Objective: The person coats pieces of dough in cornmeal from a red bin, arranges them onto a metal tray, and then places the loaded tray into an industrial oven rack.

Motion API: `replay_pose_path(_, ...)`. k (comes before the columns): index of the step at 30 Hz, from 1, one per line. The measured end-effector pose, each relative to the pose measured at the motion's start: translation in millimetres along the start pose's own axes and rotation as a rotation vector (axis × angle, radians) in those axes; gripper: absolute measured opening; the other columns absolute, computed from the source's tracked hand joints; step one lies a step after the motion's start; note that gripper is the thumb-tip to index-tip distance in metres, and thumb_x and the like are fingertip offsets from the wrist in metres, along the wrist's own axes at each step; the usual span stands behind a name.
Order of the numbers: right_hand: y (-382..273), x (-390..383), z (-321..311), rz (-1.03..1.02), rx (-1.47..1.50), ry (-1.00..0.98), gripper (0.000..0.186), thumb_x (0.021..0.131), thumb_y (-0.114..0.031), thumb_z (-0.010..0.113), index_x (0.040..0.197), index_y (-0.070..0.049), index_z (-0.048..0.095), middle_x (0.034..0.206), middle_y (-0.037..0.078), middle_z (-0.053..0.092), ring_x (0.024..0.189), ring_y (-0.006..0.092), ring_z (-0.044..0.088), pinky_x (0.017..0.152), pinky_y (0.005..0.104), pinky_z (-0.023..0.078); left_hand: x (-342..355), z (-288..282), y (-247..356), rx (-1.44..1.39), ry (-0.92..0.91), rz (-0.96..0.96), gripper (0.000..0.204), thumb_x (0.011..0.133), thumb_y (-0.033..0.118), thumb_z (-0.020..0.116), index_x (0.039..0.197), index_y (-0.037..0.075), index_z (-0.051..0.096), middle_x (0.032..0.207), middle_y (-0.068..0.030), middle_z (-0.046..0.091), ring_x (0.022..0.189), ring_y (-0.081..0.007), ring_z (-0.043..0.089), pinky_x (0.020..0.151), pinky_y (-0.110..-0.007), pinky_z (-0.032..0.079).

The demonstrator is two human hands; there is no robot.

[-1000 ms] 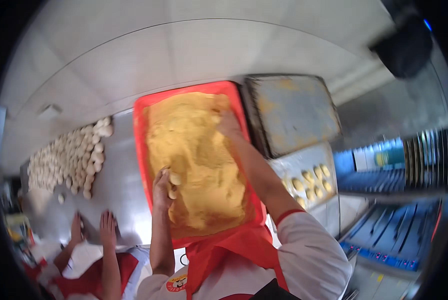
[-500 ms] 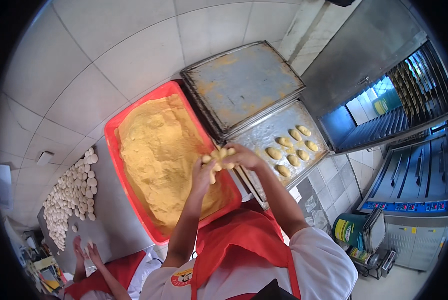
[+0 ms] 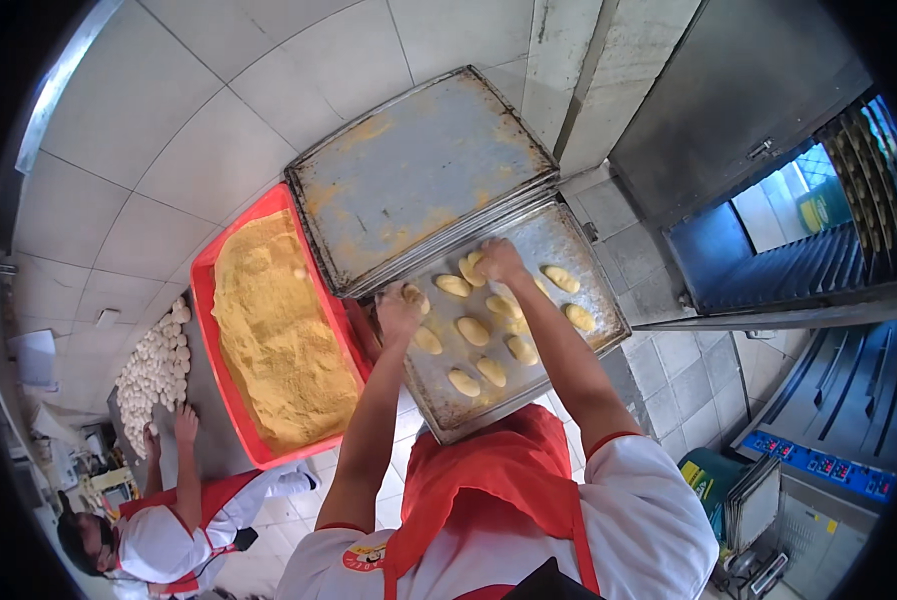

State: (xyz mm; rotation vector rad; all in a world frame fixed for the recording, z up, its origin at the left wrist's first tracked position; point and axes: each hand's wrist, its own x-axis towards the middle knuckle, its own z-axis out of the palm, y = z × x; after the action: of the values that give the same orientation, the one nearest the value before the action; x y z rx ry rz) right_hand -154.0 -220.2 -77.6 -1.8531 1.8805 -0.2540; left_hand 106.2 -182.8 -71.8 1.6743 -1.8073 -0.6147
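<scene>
A metal baking tray point(image 3: 554, 235) lies in front of me with several oval, crumb-coated dough pieces point(image 3: 473, 331) spread over it. My left hand point(image 3: 399, 314) is over the tray's left side, its fingers closed around a dough piece point(image 3: 416, 297). Farther right, near the tray's far edge, my right hand point(image 3: 503, 262) has its fingertips closed on another dough piece point(image 3: 471, 268) at the tray surface. Part of that piece is hidden by the fingers, and my right forearm covers some pieces beneath it.
Left of the tray stands a red tub point(image 3: 201, 290) of yellow crumbs point(image 3: 279, 345). Stacked trays point(image 3: 424, 175) rise behind. A co-worker's hands point(image 3: 185, 424) touch pale dough balls point(image 3: 157, 365) on a metal table. At right are a metal cabinet point(image 3: 734, 120) and an oven point(image 3: 829, 380).
Both my hands have moved right, from above the tub with a cluster of dough pieces to the tray. More pieces now lie on the tray. The co-worker's hands have reached the dough balls.
</scene>
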Motion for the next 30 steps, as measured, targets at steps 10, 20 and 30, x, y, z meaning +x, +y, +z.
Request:
replay_pose_path(10, 35, -34, -97, 0.129, 1.416, -0.33, 0.028, 0.079, -0.02, 0.077, 0.09, -0.002, 0.06, 0.088, 0.007, 0.063, 0.076, 0.0151, 0.059, 0.07, 0.0307, 0.052, 33, 44, 166, -1.413, -0.313, -0.734, 0.05, 0.089, 0.032, 0.069, 0.127, 0.006, 0.052, 0.118, -0.0059, 0.056, 0.107, -0.0199, 0.056, 0.093, -0.035, 0.044)
replay_pose_path(20, 96, 5, -70, 0.033, 0.272, 0.16, 0.029, 0.072, -0.018, 0.071, 0.097, -0.004, 0.071, 0.092, 0.016, 0.071, 0.085, 0.0261, 0.069, 0.078, 0.0377, 0.053, 9, 48, 45, 0.373, -0.054, -0.098, 0.029, 0.08, 0.029, 0.072, 0.1, 0.009, 0.067, 0.094, -0.0156, 0.07, 0.094, -0.0312, 0.066, 0.083, -0.04, 0.052)
replay_pose_path(30, 317, -103, -168, 0.163, -0.07, 0.724, 0.034, 0.08, -0.029, 0.07, 0.106, -0.007, 0.066, 0.102, 0.017, 0.067, 0.099, 0.0346, 0.063, 0.082, 0.0458, 0.051, 1, 33, 59, 0.097, -0.112, 0.01, 0.015, 0.076, -0.001, 0.06, 0.088, 0.006, 0.065, 0.092, -0.0126, 0.068, 0.087, -0.035, 0.064, 0.077, -0.042, 0.051)
